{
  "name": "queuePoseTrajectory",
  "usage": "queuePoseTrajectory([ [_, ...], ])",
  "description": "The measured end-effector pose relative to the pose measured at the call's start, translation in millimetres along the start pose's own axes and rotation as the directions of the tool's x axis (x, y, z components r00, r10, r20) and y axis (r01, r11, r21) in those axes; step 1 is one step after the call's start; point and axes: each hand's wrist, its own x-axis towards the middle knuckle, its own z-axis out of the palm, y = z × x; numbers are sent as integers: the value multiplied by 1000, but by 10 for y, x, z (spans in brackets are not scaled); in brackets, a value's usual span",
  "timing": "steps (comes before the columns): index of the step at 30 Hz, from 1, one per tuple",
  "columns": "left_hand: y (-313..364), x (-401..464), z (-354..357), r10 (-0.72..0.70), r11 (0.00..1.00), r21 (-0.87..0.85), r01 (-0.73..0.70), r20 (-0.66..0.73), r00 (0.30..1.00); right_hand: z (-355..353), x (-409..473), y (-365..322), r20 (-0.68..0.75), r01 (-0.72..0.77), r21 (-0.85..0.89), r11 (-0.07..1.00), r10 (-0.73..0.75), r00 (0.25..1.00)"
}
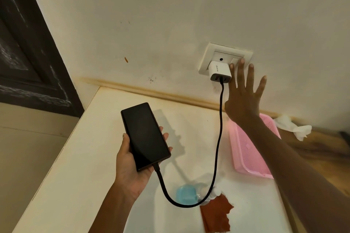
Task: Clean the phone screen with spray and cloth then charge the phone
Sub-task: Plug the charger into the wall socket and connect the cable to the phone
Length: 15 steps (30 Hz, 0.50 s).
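From the head view, I judge I am on the last step, the charging. My left hand [136,159] cradles the phone [144,136] palm-up, fingers curled round its edges, the dark screen facing up above the near-left part of the worktop [79,166]. The black cable [217,138] is already seated in the phone's lower end and loops down and back up to the white charger [219,72], which sits plugged into the wall socket plate [208,56].

My right hand [244,98] is spread flat, fingers straight and apart, with the fingertips [242,61] at the switch on the right of the plate; whether they press it I cannot tell. The screen shows nothing lit, so the next move, as I read it, is a firm push on that switch and then setting the phone down.

For room: the worktop's left edge falls away just beside my left wrist (not a place to rest the phone). The open white patch between phone and cable looks the safest landing. To the right lies a pink basket [248,149]; near the front sit a blue-capped spray bottle [186,194] and a rust-red cloth [216,213], with the cable's slack draped across them. A white tissue [291,126] lies against the wall further right.
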Motion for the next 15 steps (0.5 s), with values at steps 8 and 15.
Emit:
queuePoseTrajectory([
  [8, -2, -1, 19, -7, 1000, 6, 8, -8, 1000, 170, 73, -143, 87, -52, -5, 999, 52, 995],
  [15, -13, 9, 0, -19, 1000, 13, 18, 8, 1000, 140, 113, -194, 183, -77, 4, 997, 75, 980],
])
